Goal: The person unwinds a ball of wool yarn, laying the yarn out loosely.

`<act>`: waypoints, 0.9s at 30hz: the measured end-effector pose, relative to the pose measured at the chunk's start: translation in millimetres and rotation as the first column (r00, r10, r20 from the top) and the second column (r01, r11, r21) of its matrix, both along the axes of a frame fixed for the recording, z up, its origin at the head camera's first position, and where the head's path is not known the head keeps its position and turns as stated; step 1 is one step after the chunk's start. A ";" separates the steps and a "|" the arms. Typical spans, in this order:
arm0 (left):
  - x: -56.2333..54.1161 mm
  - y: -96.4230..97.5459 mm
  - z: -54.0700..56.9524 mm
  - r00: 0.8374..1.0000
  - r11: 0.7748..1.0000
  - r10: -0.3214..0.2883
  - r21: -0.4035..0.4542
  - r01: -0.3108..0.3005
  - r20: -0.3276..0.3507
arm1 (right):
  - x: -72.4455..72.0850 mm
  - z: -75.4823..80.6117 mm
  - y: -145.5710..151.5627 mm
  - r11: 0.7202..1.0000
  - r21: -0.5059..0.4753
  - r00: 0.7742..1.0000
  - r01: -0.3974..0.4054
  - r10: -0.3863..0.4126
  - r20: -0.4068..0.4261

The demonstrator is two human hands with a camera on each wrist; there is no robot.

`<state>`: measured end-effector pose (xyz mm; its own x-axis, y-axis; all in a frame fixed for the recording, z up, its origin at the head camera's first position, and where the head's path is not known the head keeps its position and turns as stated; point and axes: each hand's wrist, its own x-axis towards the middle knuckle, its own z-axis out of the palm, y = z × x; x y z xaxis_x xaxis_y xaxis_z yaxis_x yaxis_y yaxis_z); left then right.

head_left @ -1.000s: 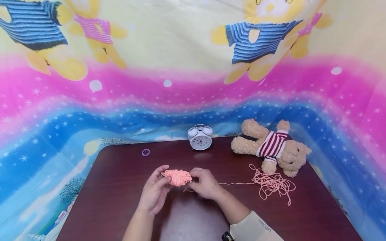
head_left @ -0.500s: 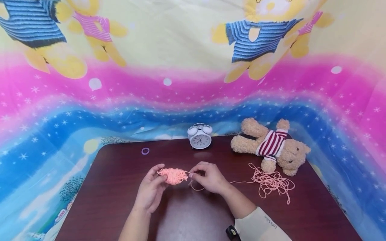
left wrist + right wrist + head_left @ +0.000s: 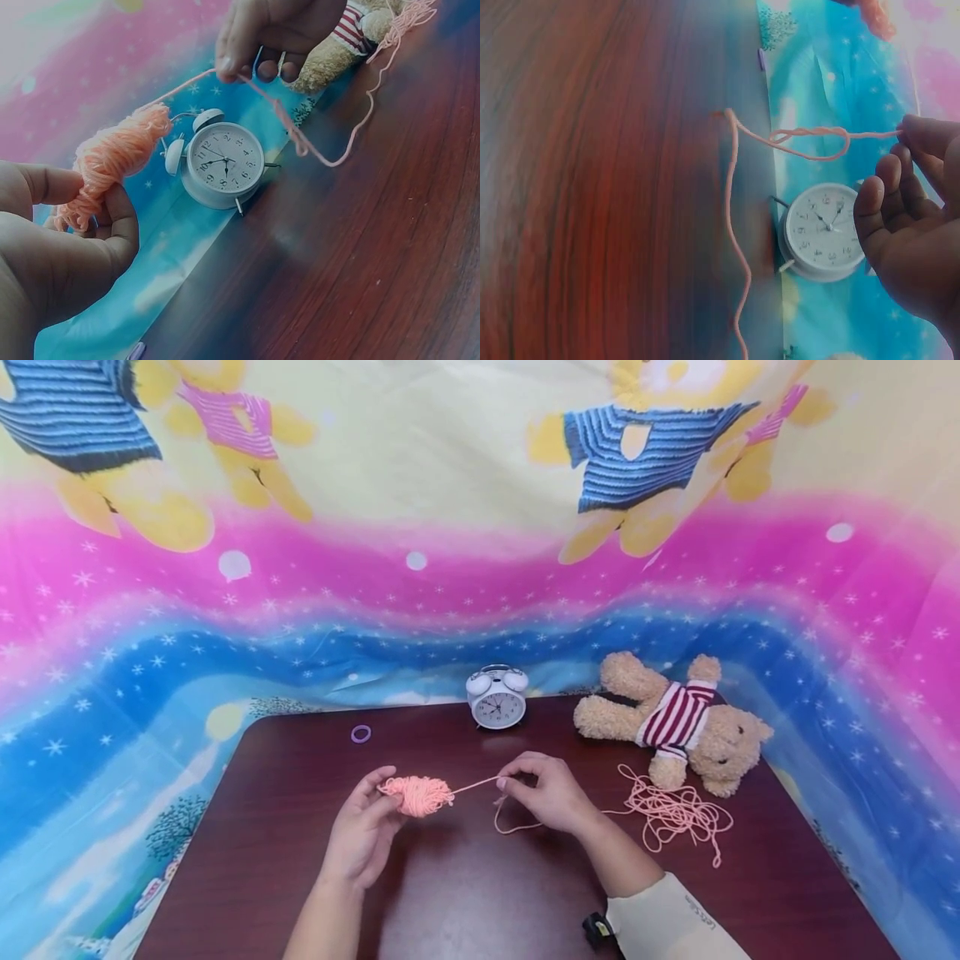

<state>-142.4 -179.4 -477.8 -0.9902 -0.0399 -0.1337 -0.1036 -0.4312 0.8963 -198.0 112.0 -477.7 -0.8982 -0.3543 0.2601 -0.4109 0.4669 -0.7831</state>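
Note:
My left hand [image 3: 362, 835] holds a wound bundle of peach yarn [image 3: 420, 797] by its left end, thumb on the near side. My right hand [image 3: 551, 793] pinches a strand [image 3: 476, 784] that runs taut from the bundle's right end. Below the right fingertips the yarn hangs slack, with a twisted loop [image 3: 810, 139] in it in the right wrist view. From there it leads right to a loose tangled pile of yarn [image 3: 678, 814] on the table. In the left wrist view the bundle [image 3: 116, 154] shows between thumb and fingers.
A white twin-bell alarm clock [image 3: 498, 700] stands at the back of the dark wooden table [image 3: 465, 893]. A teddy bear [image 3: 675, 722] in a striped shirt lies at the back right, beside the yarn pile. A purple ring [image 3: 361, 734] lies at the back left. A printed cloth [image 3: 420, 635] hangs behind.
My right hand has moved right, away from the bundle, drawing out a lengthening straight strand. My left hand has shifted a little left with the bundle.

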 end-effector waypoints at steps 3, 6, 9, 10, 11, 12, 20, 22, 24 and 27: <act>0.2 -2.1 -0.2 1.000 1.000 -0.002 -0.002 0.002 -0.011 | -0.3 -0.1 7.7 1.000 0.006 1.000 0.008 -0.008 -0.007; 0.8 -4.2 -0.2 1.000 1.000 0.000 -0.001 0.000 -0.022 | -0.8 0.3 15.8 1.000 0.013 1.000 0.018 -0.018 -0.009; 0.8 -6.6 -0.6 0.999 1.000 0.004 0.002 -0.004 -0.033 | -1.4 0.4 24.4 1.000 0.005 1.000 0.031 -0.031 0.006; 0.9 -7.5 -0.6 0.999 1.000 0.005 0.004 -0.005 -0.034 | -1.7 0.5 27.2 0.999 0.001 0.999 0.033 -0.034 0.011; 1.1 -8.3 -0.4 0.999 1.000 0.005 0.005 -0.005 -0.037 | -1.9 0.5 30.1 0.999 -0.002 0.999 0.038 -0.038 0.013; 1.3 -9.3 -0.4 0.999 1.000 0.006 0.007 -0.006 -0.039 | -2.0 0.8 32.9 0.999 -0.007 0.999 0.041 -0.041 0.018; 2.5 -20.0 0.5 0.999 1.000 0.008 0.002 -0.008 -0.039 | -2.9 2.4 54.5 0.996 0.022 0.996 0.089 -0.088 -0.029; 2.7 -22.1 0.7 0.999 1.000 0.012 0.001 -0.012 -0.035 | -2.9 2.4 59.9 0.994 0.036 0.994 0.105 -0.104 -0.043; 2.8 -24.0 0.6 0.999 1.000 0.013 0.004 -0.013 -0.033 | -2.8 2.1 65.6 0.991 0.051 0.992 0.121 -0.118 -0.051; 2.7 -26.1 0.3 0.999 1.000 0.013 0.010 -0.013 -0.037 | -2.1 1.6 73.9 0.988 0.067 0.989 0.138 -0.135 -0.054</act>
